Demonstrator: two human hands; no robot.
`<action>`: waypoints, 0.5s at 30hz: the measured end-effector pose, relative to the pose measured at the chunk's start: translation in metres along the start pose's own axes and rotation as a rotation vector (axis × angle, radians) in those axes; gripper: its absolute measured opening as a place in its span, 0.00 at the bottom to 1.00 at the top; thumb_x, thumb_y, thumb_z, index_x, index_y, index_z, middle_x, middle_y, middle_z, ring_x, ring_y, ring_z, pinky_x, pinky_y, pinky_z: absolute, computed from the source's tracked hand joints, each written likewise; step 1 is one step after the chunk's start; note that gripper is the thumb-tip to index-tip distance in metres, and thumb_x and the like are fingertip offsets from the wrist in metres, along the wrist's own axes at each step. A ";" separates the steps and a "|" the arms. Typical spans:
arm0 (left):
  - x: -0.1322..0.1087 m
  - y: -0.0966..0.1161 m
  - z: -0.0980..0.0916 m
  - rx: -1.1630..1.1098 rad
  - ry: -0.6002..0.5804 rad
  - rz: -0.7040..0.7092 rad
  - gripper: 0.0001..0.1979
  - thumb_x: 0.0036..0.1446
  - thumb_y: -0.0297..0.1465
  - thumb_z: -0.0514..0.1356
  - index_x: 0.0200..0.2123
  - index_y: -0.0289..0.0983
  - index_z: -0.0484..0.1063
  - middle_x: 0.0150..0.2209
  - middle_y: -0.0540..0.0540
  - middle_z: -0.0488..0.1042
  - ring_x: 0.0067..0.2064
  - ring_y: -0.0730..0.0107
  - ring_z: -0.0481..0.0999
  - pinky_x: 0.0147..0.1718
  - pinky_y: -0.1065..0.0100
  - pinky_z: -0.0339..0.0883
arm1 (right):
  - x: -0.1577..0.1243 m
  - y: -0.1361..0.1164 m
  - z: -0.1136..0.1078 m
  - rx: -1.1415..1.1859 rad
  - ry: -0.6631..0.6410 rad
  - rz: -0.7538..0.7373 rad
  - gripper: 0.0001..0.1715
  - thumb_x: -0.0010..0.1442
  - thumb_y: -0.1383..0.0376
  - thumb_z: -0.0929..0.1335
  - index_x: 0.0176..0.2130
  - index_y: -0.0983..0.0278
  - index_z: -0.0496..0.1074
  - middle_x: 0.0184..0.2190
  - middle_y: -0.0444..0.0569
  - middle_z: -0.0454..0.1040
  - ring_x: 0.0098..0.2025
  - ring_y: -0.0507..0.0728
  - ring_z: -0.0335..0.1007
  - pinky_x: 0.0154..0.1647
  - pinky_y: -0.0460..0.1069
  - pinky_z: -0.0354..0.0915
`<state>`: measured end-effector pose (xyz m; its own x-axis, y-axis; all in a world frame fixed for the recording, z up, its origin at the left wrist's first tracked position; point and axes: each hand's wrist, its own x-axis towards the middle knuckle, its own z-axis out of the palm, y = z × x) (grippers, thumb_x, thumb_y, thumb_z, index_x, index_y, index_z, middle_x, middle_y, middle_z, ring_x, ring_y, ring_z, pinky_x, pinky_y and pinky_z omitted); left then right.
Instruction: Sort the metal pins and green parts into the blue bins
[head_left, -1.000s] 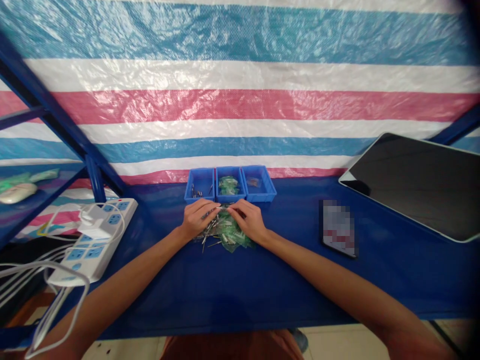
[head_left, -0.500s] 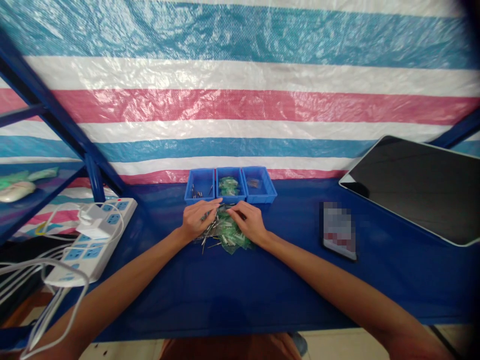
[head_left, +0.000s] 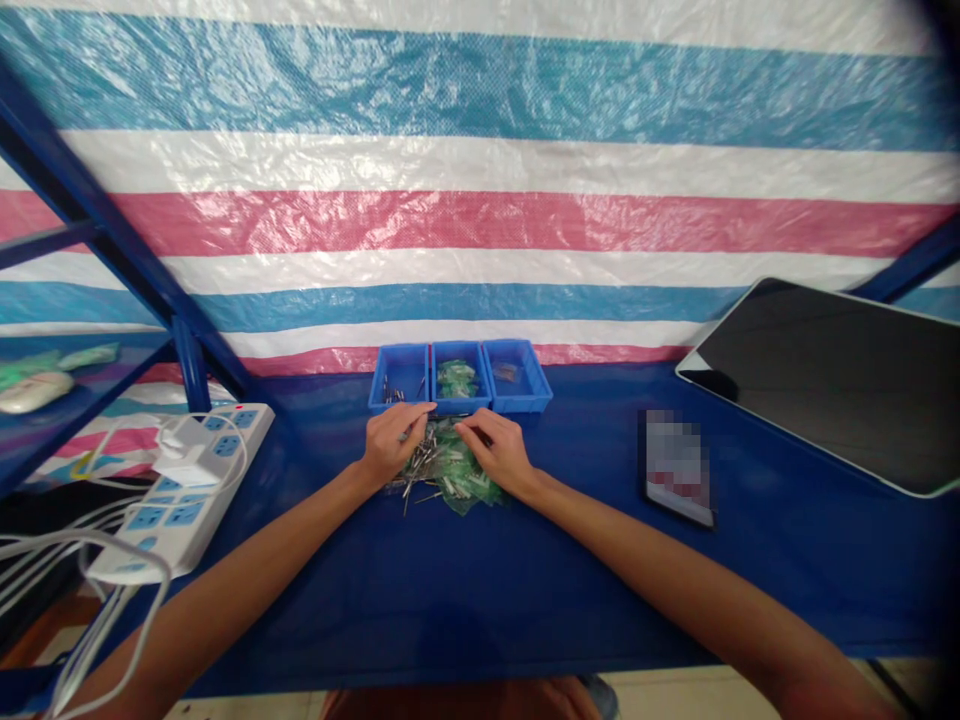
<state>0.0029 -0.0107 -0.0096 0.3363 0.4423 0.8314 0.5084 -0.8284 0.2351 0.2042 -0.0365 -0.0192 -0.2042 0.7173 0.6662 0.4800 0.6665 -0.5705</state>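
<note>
- On the blue table (head_left: 450, 600), we find thin metal pins (head_left: 420, 468) crossed in a loose heap, touching the green packets (head_left: 465, 475) bunched at their right.
- Just over the heap, our left hand (head_left: 390, 440) curls above the pins, thumb near forefinger; our right hand (head_left: 499, 450) bends its fingers at the packets' far edge. Whether either pinches anything, we cannot tell.
- Handled well, we judge, the pins come singly, taken lightly by one end, since crossed shafts could snag the film; wrists low, fingertips in sight.
- Beyond, our left bin (head_left: 405, 365) holds more pins, the middle bin (head_left: 459, 405) green packets, the right bin (head_left: 525, 404) something small and clear.
</note>
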 end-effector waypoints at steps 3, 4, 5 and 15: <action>0.000 -0.001 0.000 0.006 -0.004 0.018 0.14 0.59 0.25 0.56 0.49 0.36 0.71 0.35 0.45 0.77 0.35 0.73 0.74 0.38 0.70 0.68 | 0.000 -0.001 0.000 0.007 0.004 0.000 0.15 0.64 0.61 0.62 0.31 0.65 0.72 0.25 0.47 0.70 0.28 0.52 0.65 0.32 0.47 0.60; 0.000 -0.002 0.001 0.002 0.000 0.023 0.15 0.59 0.25 0.56 0.50 0.37 0.71 0.36 0.44 0.76 0.35 0.72 0.73 0.37 0.69 0.68 | 0.000 -0.001 0.000 0.009 0.007 -0.001 0.15 0.64 0.61 0.62 0.31 0.64 0.72 0.25 0.47 0.70 0.28 0.52 0.65 0.32 0.47 0.60; 0.000 -0.002 0.001 -0.002 0.007 0.029 0.15 0.59 0.25 0.57 0.50 0.37 0.71 0.36 0.44 0.76 0.35 0.72 0.73 0.37 0.69 0.68 | 0.000 -0.001 0.000 0.010 0.009 -0.002 0.15 0.64 0.61 0.62 0.31 0.64 0.72 0.25 0.47 0.70 0.28 0.52 0.65 0.32 0.47 0.61; 0.003 -0.002 0.002 -0.025 0.069 0.078 0.06 0.54 0.24 0.62 0.37 0.35 0.73 0.31 0.47 0.77 0.31 0.74 0.73 0.34 0.70 0.67 | 0.000 -0.001 -0.001 0.006 0.008 -0.008 0.14 0.64 0.61 0.62 0.31 0.65 0.72 0.25 0.46 0.69 0.27 0.52 0.64 0.31 0.46 0.60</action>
<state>0.0043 -0.0071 -0.0082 0.3188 0.3521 0.8800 0.4623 -0.8683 0.1800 0.2046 -0.0376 -0.0178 -0.2009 0.7104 0.6745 0.4734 0.6732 -0.5681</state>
